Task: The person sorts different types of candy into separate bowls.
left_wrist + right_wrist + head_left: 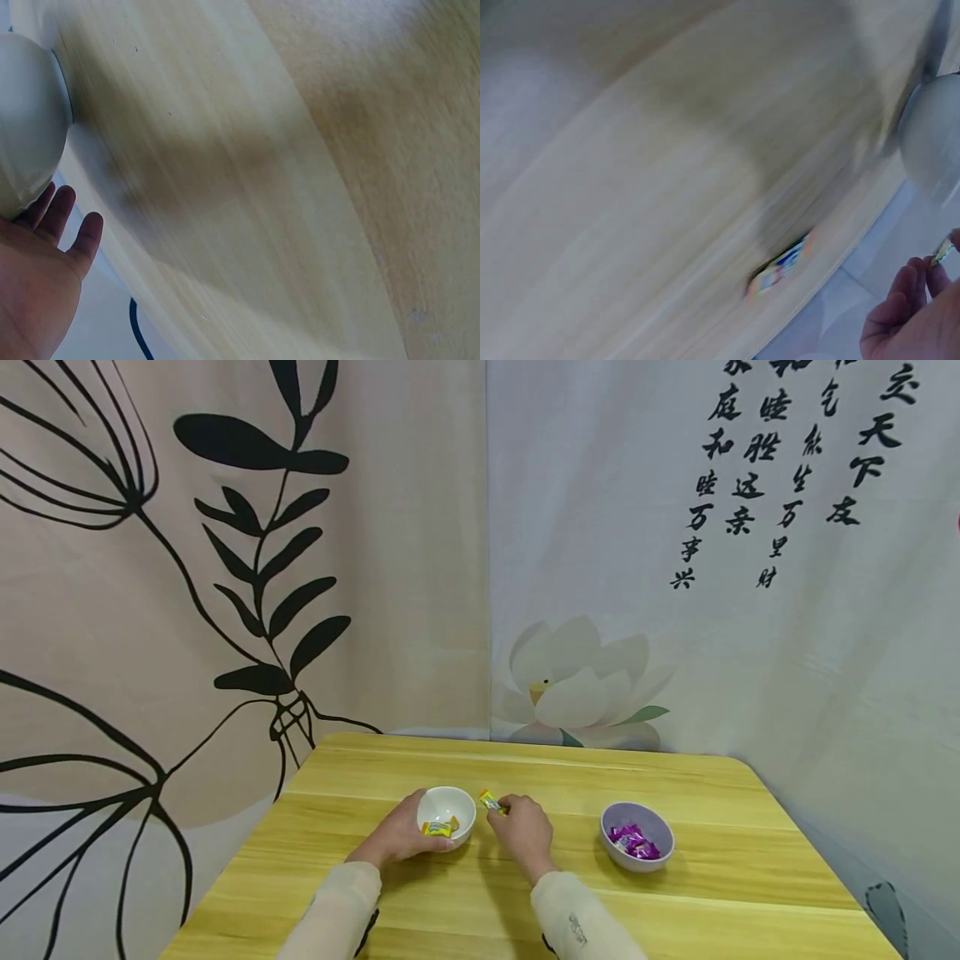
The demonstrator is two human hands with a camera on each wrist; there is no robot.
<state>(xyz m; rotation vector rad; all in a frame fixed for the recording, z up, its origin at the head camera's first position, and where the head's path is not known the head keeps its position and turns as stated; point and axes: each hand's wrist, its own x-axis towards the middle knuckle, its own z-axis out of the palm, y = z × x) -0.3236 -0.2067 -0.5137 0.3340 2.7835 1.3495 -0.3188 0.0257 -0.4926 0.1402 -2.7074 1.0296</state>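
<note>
A small white bowl [467,817] stands on the table with yellow wrapped candies [437,828] inside. My left hand [401,833] holds it from the left, thumb on the near side and fingers around the far side. In the left wrist view the bowl [30,112] shows its outer wall, with fingertips beside it. Just right of the bowl, my right hand [525,833] pinches a yellow wrapped candy [489,800]. The right wrist view shows this candy [942,251] between finger and thumb; another wrapped candy [780,266] lies on the table there, not distinguishable in the head view.
A light purple bowl [611,847] with several purple wrapped candies [633,842] stands to the right of my right hand. The wooden table [735,893] ends at a printed cloth backdrop [420,610]. A dark cable [137,330] hangs past the table edge.
</note>
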